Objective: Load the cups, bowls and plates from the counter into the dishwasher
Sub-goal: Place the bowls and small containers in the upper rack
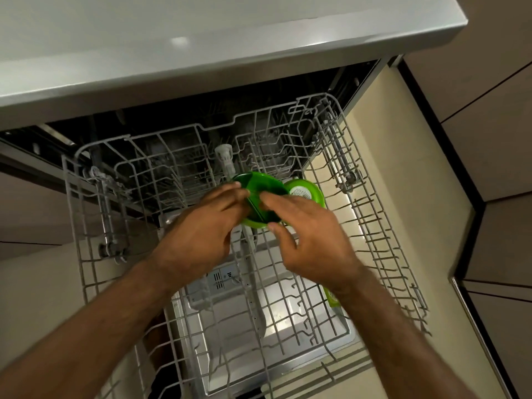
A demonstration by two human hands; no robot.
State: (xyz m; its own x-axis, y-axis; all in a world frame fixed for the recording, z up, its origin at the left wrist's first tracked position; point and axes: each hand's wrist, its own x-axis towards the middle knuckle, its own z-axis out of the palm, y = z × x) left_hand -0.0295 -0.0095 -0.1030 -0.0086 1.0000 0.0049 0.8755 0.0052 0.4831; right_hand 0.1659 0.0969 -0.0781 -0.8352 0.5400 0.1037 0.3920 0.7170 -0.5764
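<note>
A green bowl point(260, 187) with an inner divider stands on edge in the middle of the pulled-out wire rack point(383, 226) of the dishwasher. My left hand point(201, 226) touches its left rim with straight fingertips. My right hand point(311, 240) holds its right side, thumb under the lower rim and fingers over the top. Right behind it leans a second green bowl point(309, 191), its pale underside facing me. A strip of another green item point(332, 298) shows under my right wrist.
The grey counter point(201, 38) overhangs the dishwasher at the top. Below the rack lies the open dishwasher door point(288, 312) with its detergent compartment. Brown cabinet fronts point(489, 139) stand to the right. Most of the rack's tines hold nothing.
</note>
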